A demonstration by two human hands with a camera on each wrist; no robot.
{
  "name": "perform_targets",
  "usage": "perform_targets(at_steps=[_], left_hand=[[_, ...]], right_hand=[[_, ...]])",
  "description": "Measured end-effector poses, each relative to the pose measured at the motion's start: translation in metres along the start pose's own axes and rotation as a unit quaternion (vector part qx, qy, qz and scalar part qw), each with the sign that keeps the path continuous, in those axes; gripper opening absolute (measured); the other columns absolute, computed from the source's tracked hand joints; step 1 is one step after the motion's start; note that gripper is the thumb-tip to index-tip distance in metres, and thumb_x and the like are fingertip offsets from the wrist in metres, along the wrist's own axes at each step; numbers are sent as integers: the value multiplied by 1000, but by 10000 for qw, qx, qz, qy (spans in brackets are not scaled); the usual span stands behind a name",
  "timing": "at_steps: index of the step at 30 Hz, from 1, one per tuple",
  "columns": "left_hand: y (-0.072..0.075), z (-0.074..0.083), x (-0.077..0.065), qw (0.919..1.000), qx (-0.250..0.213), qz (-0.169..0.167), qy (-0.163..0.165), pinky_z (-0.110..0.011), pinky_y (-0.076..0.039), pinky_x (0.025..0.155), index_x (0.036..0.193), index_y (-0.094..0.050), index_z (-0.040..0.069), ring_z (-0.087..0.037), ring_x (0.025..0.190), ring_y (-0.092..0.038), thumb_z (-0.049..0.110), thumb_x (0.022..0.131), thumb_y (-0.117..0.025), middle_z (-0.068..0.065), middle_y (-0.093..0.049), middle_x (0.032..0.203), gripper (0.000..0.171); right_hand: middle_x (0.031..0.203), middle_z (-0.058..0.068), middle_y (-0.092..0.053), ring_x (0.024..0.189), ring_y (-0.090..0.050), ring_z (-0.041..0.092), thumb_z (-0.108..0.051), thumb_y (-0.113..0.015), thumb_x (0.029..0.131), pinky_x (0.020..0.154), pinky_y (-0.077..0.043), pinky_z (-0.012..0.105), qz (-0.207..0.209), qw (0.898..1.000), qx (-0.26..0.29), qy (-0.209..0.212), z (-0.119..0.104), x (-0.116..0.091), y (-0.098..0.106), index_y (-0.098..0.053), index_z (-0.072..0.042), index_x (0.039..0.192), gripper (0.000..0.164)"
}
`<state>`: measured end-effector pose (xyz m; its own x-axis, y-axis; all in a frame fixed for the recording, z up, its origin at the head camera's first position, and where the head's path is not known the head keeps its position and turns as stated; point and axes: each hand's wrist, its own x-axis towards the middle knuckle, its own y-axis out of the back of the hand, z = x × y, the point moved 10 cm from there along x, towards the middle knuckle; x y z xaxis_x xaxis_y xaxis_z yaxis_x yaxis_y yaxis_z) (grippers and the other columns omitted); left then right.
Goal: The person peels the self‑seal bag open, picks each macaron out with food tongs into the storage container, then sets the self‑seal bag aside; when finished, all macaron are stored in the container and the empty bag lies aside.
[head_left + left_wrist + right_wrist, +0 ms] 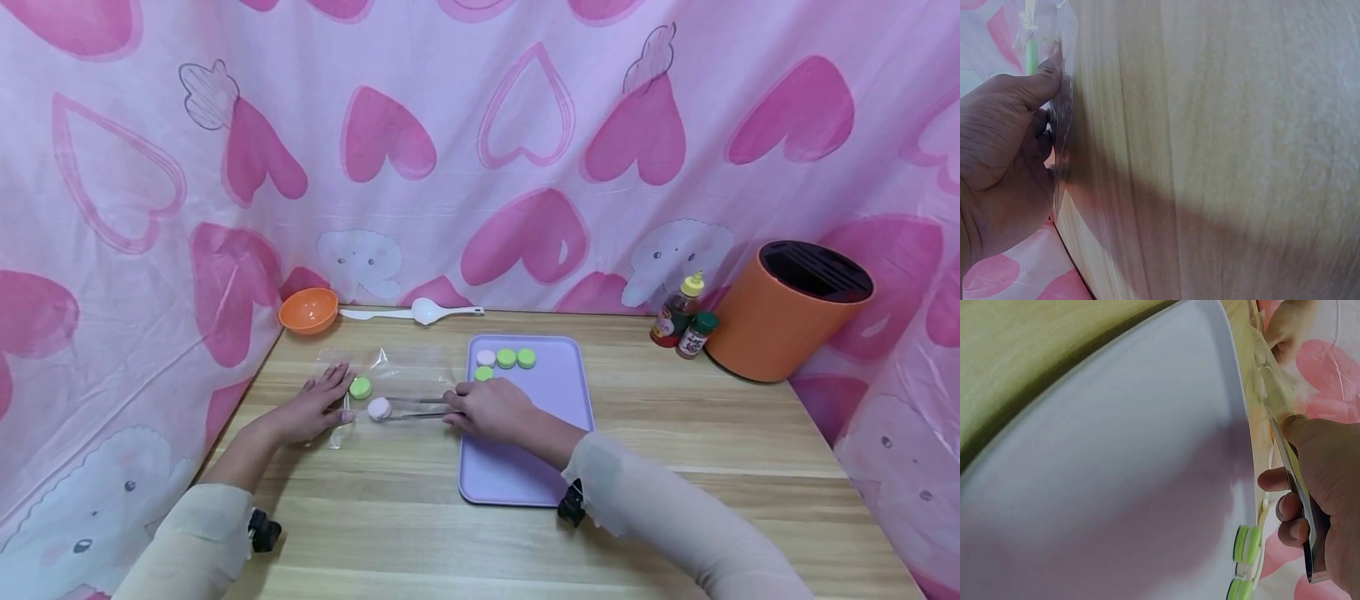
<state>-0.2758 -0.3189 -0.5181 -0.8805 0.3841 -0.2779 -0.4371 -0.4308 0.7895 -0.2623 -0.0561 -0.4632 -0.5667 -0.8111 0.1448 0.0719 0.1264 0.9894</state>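
A clear plastic bag (416, 371) lies flat on the table left of the tray. My left hand (318, 404) rests on its left end with fingers spread, the thumb near a green macaron (361, 388). Metal tongs (1285, 447) are gripped in my right hand (495, 408), above the left side of the purple tray (517, 475). Their tips reach left over the bag to a pale pink macaron (379, 408). On the tray's far left part sit one pale pink macaron (486, 358) and several green macarons (506, 358), one partly behind my right hand.
At the back left stand an orange bowl (308, 312), a white knife (375, 314) and a white spoon (442, 311). A yellow-capped bottle (675, 317), a green-capped jar (696, 335) and an orange knife block (783, 321) stand at the back right. A heart-printed curtain (450, 208) hangs behind.
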Motion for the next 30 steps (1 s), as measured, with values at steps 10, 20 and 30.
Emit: perform_targets(at_steps=[10,20,30], left_hand=[[0,-1,1,10000,-16,-24,17,-76,8,134,174,-19,-2,-56,169,8,38,112,-65,-32,1,183,87],[1,2,1,10000,-7,-31,67,-77,5,134,174,-21,-2,-57,169,5,35,111,-66,-33,-1,183,85],[0,2,1,9999,9,-94,111,-77,6,134,174,-21,-1,-57,169,6,36,112,-66,-32,-1,183,85]], right_hand=[[94,-5,-73,65,-62,12,-45,-67,111,52,-51,30,104,9998,140,-82,16,-12,8,-75,-20,111,26],[94,-5,-73,69,-68,13,-43,-72,108,61,-60,35,392,9988,244,-161,34,-32,18,-81,-17,124,31],[86,-5,-67,61,-60,12,-42,-75,106,55,-54,34,585,9972,197,-431,56,-58,25,-82,-17,119,29]])
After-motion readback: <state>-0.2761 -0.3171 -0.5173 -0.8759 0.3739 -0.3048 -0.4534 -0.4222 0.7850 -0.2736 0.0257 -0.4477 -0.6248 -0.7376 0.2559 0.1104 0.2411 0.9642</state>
